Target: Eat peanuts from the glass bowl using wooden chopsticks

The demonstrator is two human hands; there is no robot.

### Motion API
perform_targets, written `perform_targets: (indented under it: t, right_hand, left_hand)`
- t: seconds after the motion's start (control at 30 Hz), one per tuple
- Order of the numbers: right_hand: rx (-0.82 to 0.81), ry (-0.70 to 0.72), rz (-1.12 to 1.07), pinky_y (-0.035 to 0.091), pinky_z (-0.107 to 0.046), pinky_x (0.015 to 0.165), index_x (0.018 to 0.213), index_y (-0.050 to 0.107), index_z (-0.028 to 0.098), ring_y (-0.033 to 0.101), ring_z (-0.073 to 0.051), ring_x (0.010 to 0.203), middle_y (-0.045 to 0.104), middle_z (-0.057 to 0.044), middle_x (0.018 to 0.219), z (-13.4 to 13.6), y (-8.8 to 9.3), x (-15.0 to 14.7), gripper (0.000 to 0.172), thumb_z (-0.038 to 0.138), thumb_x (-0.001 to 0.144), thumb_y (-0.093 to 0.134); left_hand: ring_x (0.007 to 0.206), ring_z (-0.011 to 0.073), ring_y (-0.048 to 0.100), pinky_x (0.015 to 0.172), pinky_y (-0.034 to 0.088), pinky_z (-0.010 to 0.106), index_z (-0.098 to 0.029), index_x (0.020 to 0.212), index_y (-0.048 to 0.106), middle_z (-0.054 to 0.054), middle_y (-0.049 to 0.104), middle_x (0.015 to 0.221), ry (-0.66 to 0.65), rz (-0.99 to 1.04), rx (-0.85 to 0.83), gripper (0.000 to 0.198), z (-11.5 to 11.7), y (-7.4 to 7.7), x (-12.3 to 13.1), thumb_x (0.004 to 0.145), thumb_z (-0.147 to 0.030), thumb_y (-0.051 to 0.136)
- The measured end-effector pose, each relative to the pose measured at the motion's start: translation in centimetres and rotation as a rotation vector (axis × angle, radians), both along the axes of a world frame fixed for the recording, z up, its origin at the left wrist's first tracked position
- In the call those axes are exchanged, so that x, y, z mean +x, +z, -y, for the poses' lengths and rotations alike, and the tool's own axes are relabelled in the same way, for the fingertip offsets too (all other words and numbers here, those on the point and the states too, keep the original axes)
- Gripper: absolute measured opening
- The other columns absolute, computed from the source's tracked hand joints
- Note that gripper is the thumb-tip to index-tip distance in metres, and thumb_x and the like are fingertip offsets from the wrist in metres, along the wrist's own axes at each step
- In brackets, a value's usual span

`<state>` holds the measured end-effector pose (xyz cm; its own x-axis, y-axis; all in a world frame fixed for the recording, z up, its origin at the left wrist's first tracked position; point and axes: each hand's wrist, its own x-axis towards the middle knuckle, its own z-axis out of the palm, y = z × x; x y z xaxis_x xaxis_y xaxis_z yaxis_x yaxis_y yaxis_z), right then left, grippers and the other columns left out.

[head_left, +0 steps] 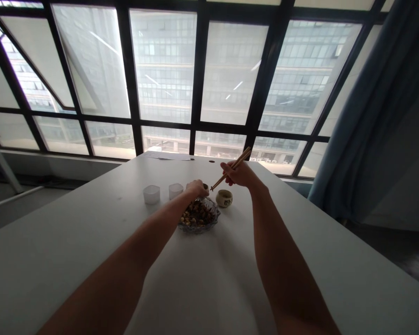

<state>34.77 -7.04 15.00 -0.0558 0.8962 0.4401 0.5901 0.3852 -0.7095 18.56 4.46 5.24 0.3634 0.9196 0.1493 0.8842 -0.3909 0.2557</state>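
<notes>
Looking down across a white table [56,251] toward a glass dish [197,229] filled with a brown and pale mix of nuts or beans, too small to tell apart.

Showing, left of the glass dish and a little beyond it, two translucent cups standing upright and apart: the farther plastic cup [151,194] well clear of the dish, the nearer plastic cup [176,190] close to its far left edge.

Extending a bare forearm from the near left, crossing over the left side of the glass dish.

Holding the left hand [195,188] just above the far rim of the glass dish, curling its fingers closed around a small dark container [206,186], visible only as a rounded edge at the fingertips.

Pointing a pair of wooden chopsticks [232,168] down and leftward, with the tips right at that container above the far rim of the glass dish; not possible to tell whether touching it.

Showing a small cream ceramic cup [224,198] with a dark mark on its side, standing upright on the table just right of the glass dish's far edge, beneath the chopsticks.

Gripping the chopsticks in the right hand [240,175], raised above and to the right of the glass dish, clenching the fingers tight around the upper half of the sticks.

Framing everything beyond the glass dish with tall dark-barred windows [164,70], and showing, far to its right, a hanging blue curtain [377,116].
</notes>
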Motion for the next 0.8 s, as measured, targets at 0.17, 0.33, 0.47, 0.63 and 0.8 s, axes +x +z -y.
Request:
perform_targets:
  t: [0.17,0.33,0.47,0.63,0.8]
  right_hand:
    - [0.174,-0.047,-0.053,0.045,-0.018,0.036,0.066,0.062,0.016,0.056,-0.01,0.036,0.063,-0.004,0.048,-0.3,0.1,0.0,0.048,0.058,0.09,0.062]
    - [0.253,-0.1,-0.06,0.043,-0.019,0.035,0.066,0.062,0.016,0.055,-0.011,0.036,0.061,-0.004,0.048,-0.3,0.3,0.3,0.053,0.064,0.09,0.057]
    - [0.216,-0.083,-0.037,0.046,-0.02,0.039,0.066,0.062,0.016,0.058,-0.012,0.039,0.064,-0.005,0.051,-0.6,-0.2,0.2,0.055,0.067,0.088,0.057]
    - [0.216,-0.047,0.029,0.049,-0.021,0.044,0.062,0.062,0.017,0.061,-0.013,0.045,0.064,-0.006,0.052,-1.2,-0.9,0.0,0.059,0.071,0.084,0.059]
    - [0.197,-0.118,-0.065,0.047,-0.021,0.039,0.065,0.063,0.016,0.058,-0.012,0.04,0.064,-0.006,0.051,-0.6,-0.1,-0.1,0.056,0.067,0.086,0.06]
  left_hand:
    - [0.123,0.0337,0.054,0.102,0.048,0.042,-0.016,0.127,0.057,0.016,0.061,0.13,-0.132,0.083,0.225,0.065,0.2,0.1,-0.4,0.068,-0.033,0.077]
    - [0.124,0.0323,0.051,0.107,0.044,0.045,-0.016,0.135,0.05,0.014,0.058,0.135,-0.303,0.176,0.369,0.077,-0.1,0.6,-1.0,0.067,-0.033,0.081]
    - [0.123,0.0334,0.055,0.106,0.044,0.045,-0.014,0.138,0.048,0.016,0.061,0.133,-0.337,0.256,0.371,0.086,-0.4,0.9,-1.5,0.064,-0.039,0.084]
    - [0.12,0.0318,0.06,0.102,0.047,0.043,-0.016,0.144,0.04,0.015,0.065,0.13,-0.33,0.288,0.283,0.095,0.3,1.0,-1.7,0.064,-0.045,0.084]
    - [0.12,0.0328,0.061,0.096,0.05,0.038,-0.016,0.143,0.042,0.017,0.065,0.131,-0.185,0.149,0.107,0.093,0.6,0.9,-1.3,0.067,-0.055,0.079]
